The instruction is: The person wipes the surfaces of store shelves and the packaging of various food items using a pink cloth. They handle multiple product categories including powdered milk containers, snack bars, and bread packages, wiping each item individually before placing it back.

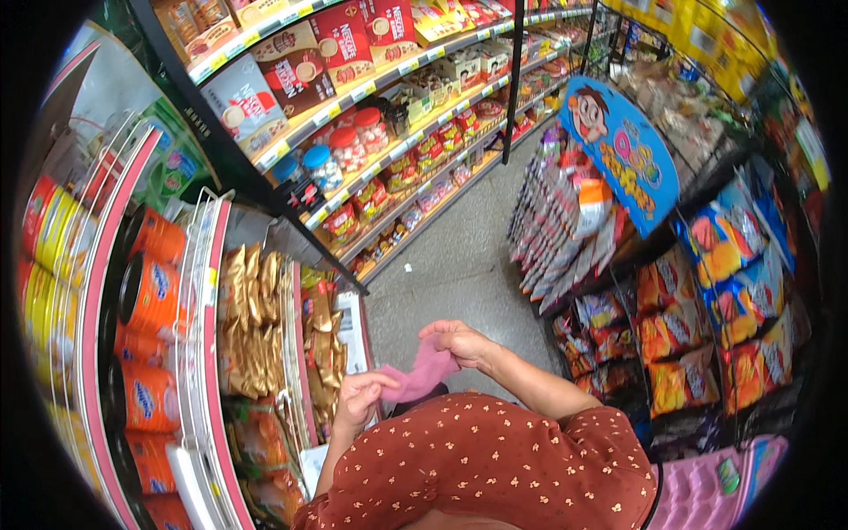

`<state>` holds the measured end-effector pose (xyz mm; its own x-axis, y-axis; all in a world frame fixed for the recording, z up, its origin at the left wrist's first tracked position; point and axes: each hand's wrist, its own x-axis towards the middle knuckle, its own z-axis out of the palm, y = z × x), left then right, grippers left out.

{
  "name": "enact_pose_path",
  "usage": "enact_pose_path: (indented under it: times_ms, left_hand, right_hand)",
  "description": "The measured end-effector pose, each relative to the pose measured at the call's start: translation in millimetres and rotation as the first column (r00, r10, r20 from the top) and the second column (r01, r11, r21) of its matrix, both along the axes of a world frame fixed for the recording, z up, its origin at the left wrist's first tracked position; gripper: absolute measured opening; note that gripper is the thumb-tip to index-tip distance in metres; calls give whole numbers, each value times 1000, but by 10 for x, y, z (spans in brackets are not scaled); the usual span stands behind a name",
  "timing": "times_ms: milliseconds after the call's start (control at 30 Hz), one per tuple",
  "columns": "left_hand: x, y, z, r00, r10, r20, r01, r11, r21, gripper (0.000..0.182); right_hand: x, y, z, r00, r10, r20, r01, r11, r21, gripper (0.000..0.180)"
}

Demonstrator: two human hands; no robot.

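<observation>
A pink cloth (421, 371) stretches between my two hands in front of my body, above the aisle floor. My left hand (361, 397) pinches its lower left end between thumb and fingers. The upper right end is gripped by my right hand (460, 344), with the fingers curled over it. The cloth looks thin, soft and slightly twisted.
Racks with orange canisters (152, 278) and gold packets (252, 318) stand close on the left. Ahead is a shelf of coffee boxes (341, 43) and candy jars (368, 129). Snack bags (669, 331) and a blue display sign (619, 156) are on the right; grey floor (450, 258) lies between.
</observation>
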<state>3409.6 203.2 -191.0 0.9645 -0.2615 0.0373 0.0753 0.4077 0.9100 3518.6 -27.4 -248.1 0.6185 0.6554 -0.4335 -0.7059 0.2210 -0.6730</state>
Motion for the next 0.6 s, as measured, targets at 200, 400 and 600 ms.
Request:
enact_pose_path:
  times_ms: [200, 400, 600]
  left_hand:
    - [1533, 63, -227, 967, -245, -68, 255, 939, 233, 25]
    - [3346, -128, -225, 953, -299, 49, 194, 727, 659, 35]
    - [4748, -660, -236, 820, -540, 190, 367, 751, 549, 42]
  right_hand:
    - [1247, 35, 451, 918, -280, 282, 346, 911, -222, 33]
    - [2312, 161, 863, 590, 47, 806, 402, 849, -343, 33]
    - [3157, 63, 1119, 578, -75, 813, 533, 789, -306, 35]
